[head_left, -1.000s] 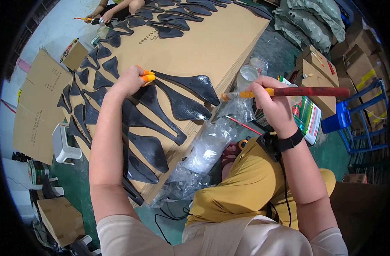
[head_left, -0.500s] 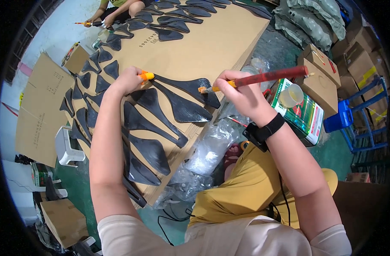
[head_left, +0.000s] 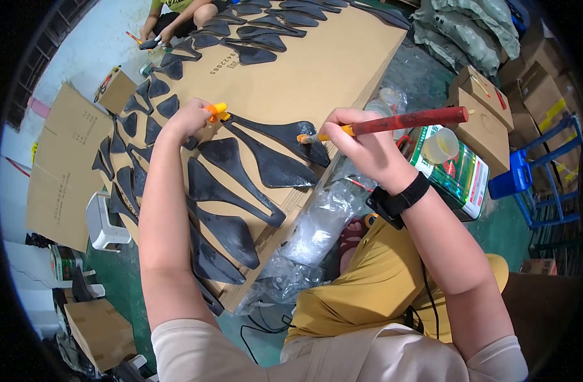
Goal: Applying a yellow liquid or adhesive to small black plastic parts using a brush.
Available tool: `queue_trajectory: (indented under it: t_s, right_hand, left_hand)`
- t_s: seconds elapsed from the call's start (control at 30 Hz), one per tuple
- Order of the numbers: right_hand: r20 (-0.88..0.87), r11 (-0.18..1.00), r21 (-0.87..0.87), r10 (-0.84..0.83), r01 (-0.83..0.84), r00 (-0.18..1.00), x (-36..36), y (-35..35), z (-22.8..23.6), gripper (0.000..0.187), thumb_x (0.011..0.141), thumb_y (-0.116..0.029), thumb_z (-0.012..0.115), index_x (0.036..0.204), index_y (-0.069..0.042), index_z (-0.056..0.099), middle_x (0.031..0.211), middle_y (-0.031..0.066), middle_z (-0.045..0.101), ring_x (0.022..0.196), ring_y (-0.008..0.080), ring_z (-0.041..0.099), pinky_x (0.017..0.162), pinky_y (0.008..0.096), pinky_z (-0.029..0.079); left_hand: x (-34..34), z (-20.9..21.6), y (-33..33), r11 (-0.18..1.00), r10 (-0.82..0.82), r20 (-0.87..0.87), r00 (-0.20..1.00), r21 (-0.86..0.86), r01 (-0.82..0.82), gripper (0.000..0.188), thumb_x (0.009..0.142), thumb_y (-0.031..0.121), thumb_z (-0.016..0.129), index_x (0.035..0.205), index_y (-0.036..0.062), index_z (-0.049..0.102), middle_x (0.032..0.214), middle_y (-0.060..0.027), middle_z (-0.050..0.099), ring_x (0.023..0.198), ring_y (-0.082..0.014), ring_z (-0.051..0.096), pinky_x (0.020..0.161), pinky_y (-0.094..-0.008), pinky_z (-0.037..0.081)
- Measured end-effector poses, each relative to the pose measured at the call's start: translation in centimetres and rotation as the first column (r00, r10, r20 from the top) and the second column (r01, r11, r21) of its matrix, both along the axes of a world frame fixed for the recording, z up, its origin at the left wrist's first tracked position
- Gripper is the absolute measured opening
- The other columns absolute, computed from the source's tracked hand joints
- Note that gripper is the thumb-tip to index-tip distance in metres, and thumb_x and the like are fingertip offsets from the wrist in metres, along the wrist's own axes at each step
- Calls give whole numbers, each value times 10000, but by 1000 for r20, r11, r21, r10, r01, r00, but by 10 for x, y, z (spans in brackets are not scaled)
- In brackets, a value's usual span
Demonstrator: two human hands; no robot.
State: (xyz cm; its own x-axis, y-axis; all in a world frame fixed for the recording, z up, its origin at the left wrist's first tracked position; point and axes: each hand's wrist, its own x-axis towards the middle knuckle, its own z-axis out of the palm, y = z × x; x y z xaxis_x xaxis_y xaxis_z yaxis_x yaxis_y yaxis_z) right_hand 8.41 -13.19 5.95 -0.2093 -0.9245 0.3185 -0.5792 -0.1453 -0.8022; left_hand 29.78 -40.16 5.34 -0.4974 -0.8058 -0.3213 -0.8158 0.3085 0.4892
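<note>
My right hand (head_left: 368,143) is closed around a red-handled paintbrush (head_left: 409,119). Its bristles touch the wide end of a black bicycle saddle shell (head_left: 285,132) lying near the table's right edge. At that shell's narrow nose is my left hand (head_left: 191,121), with bright orange finger covers (head_left: 219,112) on its fingertips. Those fingers are pinched on the nose tip, which they partly hide. A second shell (head_left: 282,167), glossy on its wide end, lies just nearer to me. Several more shells (head_left: 231,237) lie around my left forearm.
Cardboard (head_left: 323,60) covers the table, with rows of shells on its left and far sides. Right of it, a clear plastic cup (head_left: 440,146) stands on a green can (head_left: 468,184). Plastic wrap (head_left: 317,232) hangs along the near edge. Another person's hands (head_left: 166,35) work at the far left.
The brush still rests on the same shell's wide end, its tip shifted slightly. My left fingers have turned a little at the nose. At the far left, the other person's hands and held things have moved.
</note>
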Motion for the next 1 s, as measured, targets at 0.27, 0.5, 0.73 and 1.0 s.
queue_trajectory:
  t_s: [0.27, 0.5, 0.73, 1.0]
  right_hand:
    - [-14, 1000, 16, -5, 6, 1000, -1, -3, 0, 194, 843, -158, 528, 800, 7, 620, 688, 82, 608, 639, 149, 563, 587, 274, 435]
    - [26, 998, 68, 8, -9, 1000, -1, -4, -1, 204, 837, -161, 526, 792, 15, 618, 694, 77, 607, 642, 137, 549, 595, 268, 429]
    - [85, 1000, -17, -7, 8, 996, -2, -5, -8, 195, 805, -153, 543, 733, 23, 587, 597, 73, 530, 561, 134, 489, 532, 282, 391]
    - [9, 999, 31, -13, 13, 1000, -2, -3, -4, 201, 844, -175, 518, 800, -9, 621, 712, 63, 617, 655, 134, 555, 602, 267, 434]
  left_hand:
    - [7, -4, -3, 1000, 0, -66, 998, 20, 1, 216, 845, 148, 476, 871, 20, 648, 659, 5, 538, 570, -82, 447, 530, -229, 357]
    - [13, -5, -9, 966, 181, -203, 962, 221, -135, 244, 879, 187, 450, 954, 58, 644, 621, 39, 499, 488, -65, 356, 448, -220, 270]
    - [14, -2, -7, 961, 247, -227, 942, 180, -209, 246, 888, 205, 444, 882, 49, 634, 594, 45, 491, 439, -49, 333, 406, -214, 238]
    - [34, 16, -8, 946, 310, -467, 828, 234, -222, 189, 925, 215, 403, 956, 123, 564, 633, 52, 512, 470, -35, 381, 409, -191, 257]
